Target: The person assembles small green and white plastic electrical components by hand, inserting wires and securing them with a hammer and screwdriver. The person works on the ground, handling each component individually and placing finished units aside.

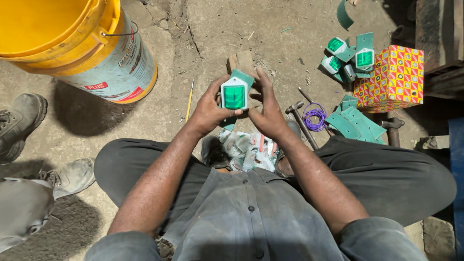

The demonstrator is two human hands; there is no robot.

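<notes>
Both hands meet over the lap: the left hand (209,110) curls its fingers snugly round the side of a small white switch (234,94) with a glossy green face, while the right hand (267,112) presses against its other side, fingers stretched up behind the green backing. More of the same switches (349,57) lie on the rough concrete beside a chequered red-and-yellow box (394,77), a hammer (300,121) and a purple wire coil (315,117).

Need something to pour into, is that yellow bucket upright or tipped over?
Upright: the yellow bucket stands on the ground with its open mouth facing up toward the camera.
</notes>
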